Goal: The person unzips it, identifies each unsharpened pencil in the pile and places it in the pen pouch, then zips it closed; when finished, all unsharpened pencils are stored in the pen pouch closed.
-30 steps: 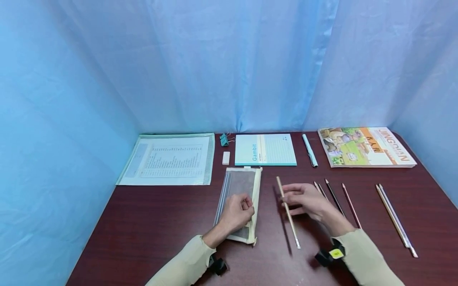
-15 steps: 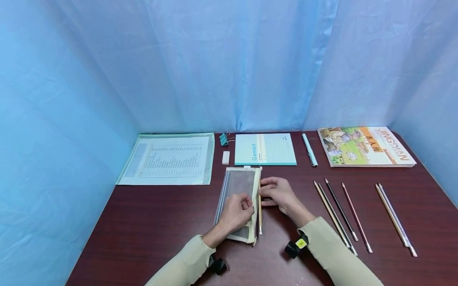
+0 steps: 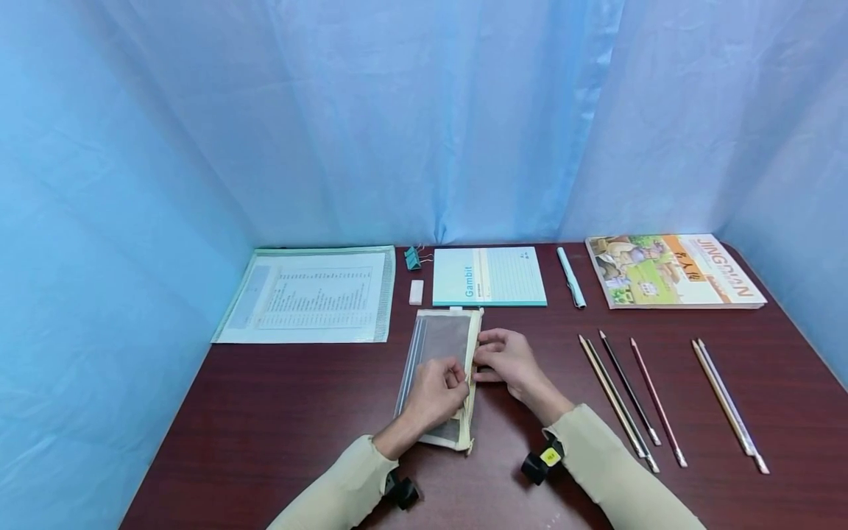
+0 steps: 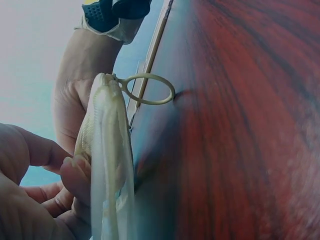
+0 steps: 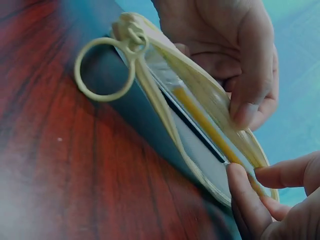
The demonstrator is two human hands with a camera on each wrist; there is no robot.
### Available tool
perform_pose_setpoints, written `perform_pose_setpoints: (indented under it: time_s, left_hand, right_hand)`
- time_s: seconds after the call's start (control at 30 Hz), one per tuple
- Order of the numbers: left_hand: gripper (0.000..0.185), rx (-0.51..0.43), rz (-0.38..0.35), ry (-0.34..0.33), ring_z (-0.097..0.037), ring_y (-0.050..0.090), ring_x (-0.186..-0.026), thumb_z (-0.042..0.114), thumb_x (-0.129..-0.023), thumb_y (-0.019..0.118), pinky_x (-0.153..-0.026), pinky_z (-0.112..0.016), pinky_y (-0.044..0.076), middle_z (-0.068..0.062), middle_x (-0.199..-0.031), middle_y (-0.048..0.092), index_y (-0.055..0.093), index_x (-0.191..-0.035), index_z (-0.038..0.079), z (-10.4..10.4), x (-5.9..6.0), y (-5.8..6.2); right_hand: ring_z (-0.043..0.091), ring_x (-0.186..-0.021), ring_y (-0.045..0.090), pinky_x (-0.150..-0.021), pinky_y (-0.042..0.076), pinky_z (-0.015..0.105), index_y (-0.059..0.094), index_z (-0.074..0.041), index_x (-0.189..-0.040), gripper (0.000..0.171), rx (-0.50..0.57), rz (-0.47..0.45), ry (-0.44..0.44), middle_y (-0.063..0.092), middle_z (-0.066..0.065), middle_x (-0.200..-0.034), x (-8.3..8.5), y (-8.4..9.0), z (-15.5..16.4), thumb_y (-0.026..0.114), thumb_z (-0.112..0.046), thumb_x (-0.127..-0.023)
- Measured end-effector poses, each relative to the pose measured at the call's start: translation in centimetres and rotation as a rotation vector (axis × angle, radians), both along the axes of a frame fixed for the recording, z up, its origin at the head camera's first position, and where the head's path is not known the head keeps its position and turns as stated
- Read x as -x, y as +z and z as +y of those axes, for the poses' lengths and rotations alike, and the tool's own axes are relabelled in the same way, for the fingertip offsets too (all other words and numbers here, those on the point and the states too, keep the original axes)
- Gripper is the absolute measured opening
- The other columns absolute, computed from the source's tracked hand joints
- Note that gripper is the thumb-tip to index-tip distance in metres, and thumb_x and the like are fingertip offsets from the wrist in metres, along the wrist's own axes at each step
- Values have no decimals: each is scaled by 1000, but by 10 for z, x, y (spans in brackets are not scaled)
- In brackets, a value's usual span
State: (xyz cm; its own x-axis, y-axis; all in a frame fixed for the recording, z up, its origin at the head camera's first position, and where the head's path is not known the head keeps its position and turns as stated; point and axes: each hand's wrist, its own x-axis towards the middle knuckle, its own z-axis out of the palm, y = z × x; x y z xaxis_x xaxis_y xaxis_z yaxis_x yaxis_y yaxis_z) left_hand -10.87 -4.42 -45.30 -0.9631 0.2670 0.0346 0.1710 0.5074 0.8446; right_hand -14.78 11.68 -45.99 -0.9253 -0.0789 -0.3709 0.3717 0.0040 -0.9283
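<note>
A zippered mesh pencil case (image 3: 450,335) with cream trim lies on the table. My left hand (image 3: 437,390) pinches its cream upper edge and holds the mouth apart. In the right wrist view, a yellow pencil (image 5: 205,120) lies lengthwise inside the case's mouth. My right hand (image 3: 510,361) pinches that pencil near one end, its fingertips at the opening. Beside the pencil runs a thin dark strip, its kind unclear. A cream ring pull (image 5: 79,75) hangs from the zipper's end. The left wrist view shows the case edge-on, hiding the pencil.
Several pencils (image 3: 656,401) lie right of my right hand, with another pair (image 3: 725,401) farther right. Along the back are a document sleeve (image 3: 311,294), binder clip (image 3: 414,258), eraser (image 3: 416,292), notebook (image 3: 490,277), pen (image 3: 571,278) and book (image 3: 676,272).
My right hand has carried the pencil left from above the table to the case, and the pencil has gone into its mouth. My left hand has stayed on the case edge.
</note>
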Motion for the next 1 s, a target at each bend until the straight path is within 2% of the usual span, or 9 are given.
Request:
perform_pose_setpoints:
  time_s: [0.2,0.37,0.5,0.63,0.83,1.0]
  left_hand:
    - [10,-9,-1,-2,0,45,-43,-1,-78,58,-44,-17,36,-5,-54,61,63,-73,5,1,0,-1]
    - [10,-4,12,-3,-1,45,-43,-1,-79,58,-46,-17,38,-5,-55,62,63,-72,6,0,-1,-1]
    - [10,-1,16,-2,-1,45,-44,-1,-79,58,-47,-17,38,-5,-55,61,63,-73,6,0,-1,-1]
    - [11,0,15,-3,-2,44,-44,0,-80,58,-47,-18,37,-5,-55,61,63,-72,6,0,-1,0]
    - [11,1,13,-7,-2,45,-44,0,-80,58,-47,-18,38,-4,-55,61,63,-73,6,0,-2,0]
    - [11,-8,12,-9,-1,45,-43,-1,-80,57,-45,-18,37,-6,-54,61,63,-72,6,0,-2,-1]
  right_hand:
    - [12,-73,68,-63,61,32,53,14,-126,35,-36,12,35,66,6,-87,-6,5,9,56,4,-93]
    - [12,-76,69,-66,62,38,56,15,-125,34,-153,110,71,71,11,-91,-12,15,45,59,1,-93]
    - [6,-80,69,-69,62,38,55,15,-126,36,-298,220,103,71,18,-100,-18,26,91,60,-2,-95]
    - [-1,-80,67,-69,61,31,55,15,-128,40,-457,245,114,72,23,-106,-26,35,135,62,-5,-95]
    - [7,-73,68,-61,59,28,62,11,-119,34,-758,212,154,74,21,-97,-36,34,175,66,-9,-91]
    - [10,-69,64,-59,48,27,70,4,-103,26,-989,271,220,75,10,-82,-40,29,184,73,-11,-83]
